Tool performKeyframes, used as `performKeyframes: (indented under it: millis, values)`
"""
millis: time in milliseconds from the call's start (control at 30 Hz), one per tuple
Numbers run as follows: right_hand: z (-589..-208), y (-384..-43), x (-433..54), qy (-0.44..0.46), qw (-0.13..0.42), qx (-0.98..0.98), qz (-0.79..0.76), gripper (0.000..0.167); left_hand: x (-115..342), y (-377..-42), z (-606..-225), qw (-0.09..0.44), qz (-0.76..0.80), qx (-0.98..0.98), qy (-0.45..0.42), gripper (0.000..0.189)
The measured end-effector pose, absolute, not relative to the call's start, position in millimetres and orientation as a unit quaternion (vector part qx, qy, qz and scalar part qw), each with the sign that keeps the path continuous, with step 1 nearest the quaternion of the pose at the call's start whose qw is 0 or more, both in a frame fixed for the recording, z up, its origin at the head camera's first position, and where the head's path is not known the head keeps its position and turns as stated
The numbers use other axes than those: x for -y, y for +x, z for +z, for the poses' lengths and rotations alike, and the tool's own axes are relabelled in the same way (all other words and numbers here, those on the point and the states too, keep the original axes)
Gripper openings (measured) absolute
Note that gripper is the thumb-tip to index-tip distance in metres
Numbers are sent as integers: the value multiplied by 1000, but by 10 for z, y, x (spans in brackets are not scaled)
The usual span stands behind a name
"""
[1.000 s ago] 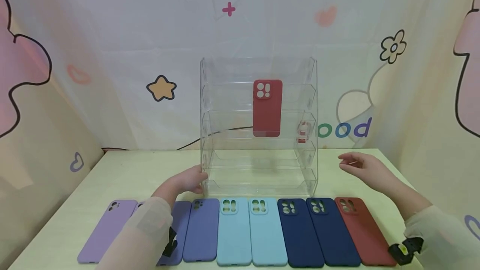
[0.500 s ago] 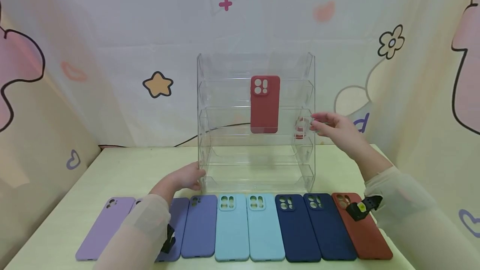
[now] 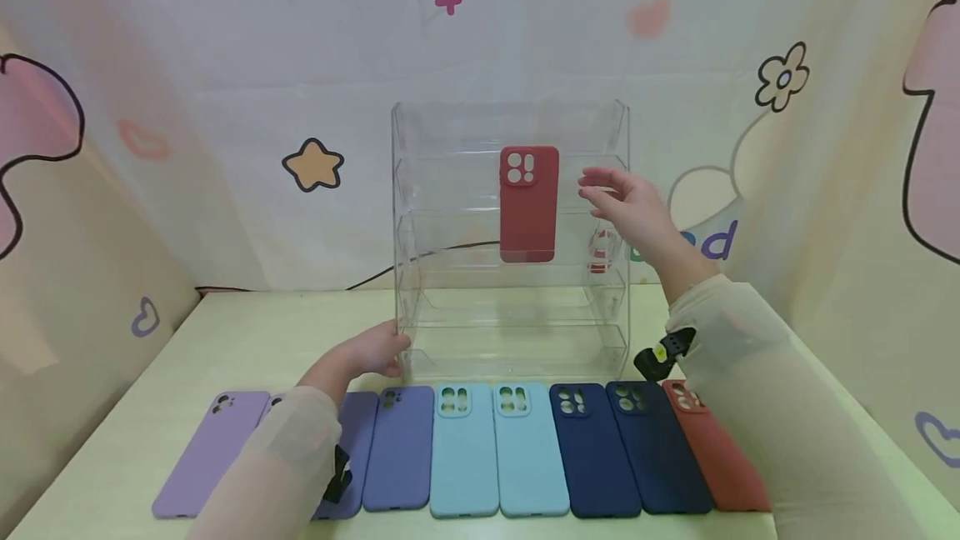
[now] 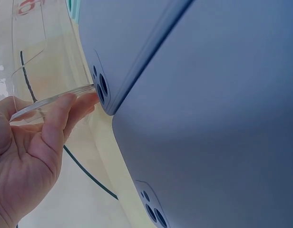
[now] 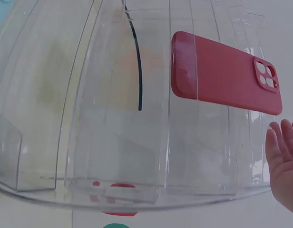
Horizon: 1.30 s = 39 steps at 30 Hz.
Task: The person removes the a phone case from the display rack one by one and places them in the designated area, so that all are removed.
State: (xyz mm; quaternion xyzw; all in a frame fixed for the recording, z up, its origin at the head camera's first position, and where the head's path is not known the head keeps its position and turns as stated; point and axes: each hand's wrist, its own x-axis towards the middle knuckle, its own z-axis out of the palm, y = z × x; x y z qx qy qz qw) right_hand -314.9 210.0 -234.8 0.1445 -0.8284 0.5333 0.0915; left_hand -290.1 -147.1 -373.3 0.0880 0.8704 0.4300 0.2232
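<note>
A clear acrylic tiered rack (image 3: 511,352) stands on the table, and a red phone case (image 3: 529,215) leans upright in one of its middle tiers. My left hand (image 3: 372,350) grips the rack's lower left side panel; in the left wrist view that hand (image 4: 39,137) has its thumb and fingers on both sides of the clear edge. Raised at the rack's right side, my right hand (image 3: 621,198) holds nothing, its fingers loosely bent and pointing toward the red case. In the right wrist view, the fingertips of the right hand (image 5: 285,166) are just below the case's camera end.
In front of the rack lies a row of phone cases: a lilac case (image 3: 212,452), purple ones partly under the left sleeve, a light blue case (image 3: 465,457), a navy case (image 3: 596,457) and a red case (image 3: 716,457) partly behind the right sleeve. A patterned curtain (image 3: 300,40) hangs behind.
My right hand has moved from right of the rack up and leftward, to beside the standing red case. The left hand keeps its grip on the rack. The view has tilted slightly.
</note>
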Motion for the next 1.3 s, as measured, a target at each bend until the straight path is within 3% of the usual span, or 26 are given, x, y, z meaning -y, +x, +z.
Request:
performKeyframes:
  millis: [567, 767, 1000, 1300]
  values:
    - [-2286, -3497, -1829, 141, 134, 797, 572, 52, 1458, -2912, -3715, 217, 440, -867, 88, 54]
    - [-2357, -3563, -1774, 115, 100, 817, 556, 58, 1469, -2902, -3725, 227, 446, -861, 91, 54]
    - [-2493, -3542, -1730, 107, 120, 796, 583, 48, 1485, -2877, -3727, 221, 446, -862, 98, 53]
    - [-2654, -3455, -1713, 106, 78, 833, 537, 52, 1478, -2890, -3731, 229, 436, -866, 93, 55]
